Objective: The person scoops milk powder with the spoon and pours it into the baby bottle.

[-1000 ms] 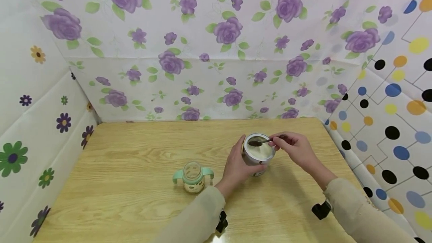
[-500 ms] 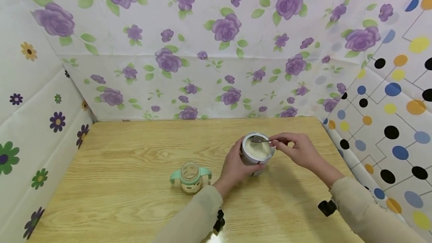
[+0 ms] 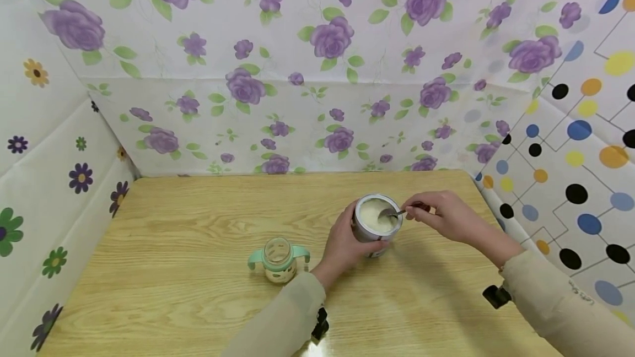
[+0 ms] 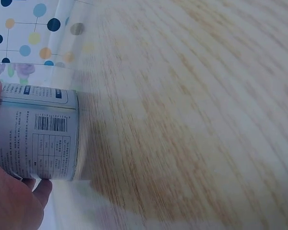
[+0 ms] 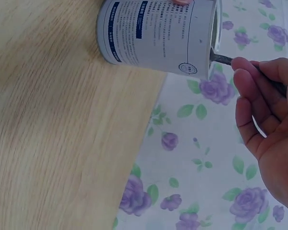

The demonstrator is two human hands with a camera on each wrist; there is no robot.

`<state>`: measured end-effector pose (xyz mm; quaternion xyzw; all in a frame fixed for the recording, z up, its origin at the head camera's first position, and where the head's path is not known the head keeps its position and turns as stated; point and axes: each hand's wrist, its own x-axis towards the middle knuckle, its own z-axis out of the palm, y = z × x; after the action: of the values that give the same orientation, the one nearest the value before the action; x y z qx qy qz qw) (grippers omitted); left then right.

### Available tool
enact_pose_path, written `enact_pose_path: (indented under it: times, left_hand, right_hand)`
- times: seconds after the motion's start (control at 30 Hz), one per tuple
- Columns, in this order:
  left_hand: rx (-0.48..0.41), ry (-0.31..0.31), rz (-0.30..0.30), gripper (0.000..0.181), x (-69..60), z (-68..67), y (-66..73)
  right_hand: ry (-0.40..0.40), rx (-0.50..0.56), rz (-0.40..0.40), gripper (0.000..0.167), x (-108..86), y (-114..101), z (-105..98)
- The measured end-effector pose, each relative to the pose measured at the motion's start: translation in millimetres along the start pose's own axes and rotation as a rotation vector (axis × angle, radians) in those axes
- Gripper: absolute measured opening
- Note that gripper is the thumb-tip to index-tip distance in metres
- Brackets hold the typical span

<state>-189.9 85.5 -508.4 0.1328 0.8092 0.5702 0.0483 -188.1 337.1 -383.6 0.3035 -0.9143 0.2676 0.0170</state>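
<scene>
An open can (image 3: pixel 381 239) of pale powder (image 3: pixel 369 215) is on the right of the table in the head view. My left hand (image 3: pixel 342 248) grips it from the left side, thumb across the front. Its printed label faces the left wrist view. With curled fingers, my right hand (image 3: pixel 448 216) pinches the dark handle of a metal spoon (image 3: pixel 389 212); the spoon's bowl is inside the can's mouth, over or at the powder. In the right wrist view the can's wall (image 5: pixel 158 38) hides the spoon's bowl.
A cup (image 3: pixel 280 269) with two mint-green handles, its top uncovered, stands to the left of the can, near my left forearm. Beneath everything lies a wood-grain table (image 3: pixel 188 236). Patterned cloth (image 3: pixel 297 125) walls its back and both sides.
The spoon has shifted from the far left inside of the can's mouth toward its right rim, as my right hand moved slightly right. The left hand keeps its grip on the can.
</scene>
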Motion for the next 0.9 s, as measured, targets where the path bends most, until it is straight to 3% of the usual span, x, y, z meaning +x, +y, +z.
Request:
enact_pose_path:
  times: [0.23, 0.63, 0.9]
  left_hand:
    - [0.004, 0.003, 0.010, 0.106, 0.6, -0.2, -0.8]
    - [0.015, 0.001, 0.031, 0.106, 2.5, 1.3, -3.6]
    - [0.017, 0.007, 0.036, 0.107, 1.8, 1.6, -5.2]
  right_hand:
    - [-0.035, 0.145, 0.117, 0.017, -2.1, 0.0, 3.1]
    - [0.044, 0.631, 0.394, 0.036, -11.6, 18.0, 33.2]
    - [0.093, 0.957, 0.388, 0.039, -23.0, 29.5, 54.6]
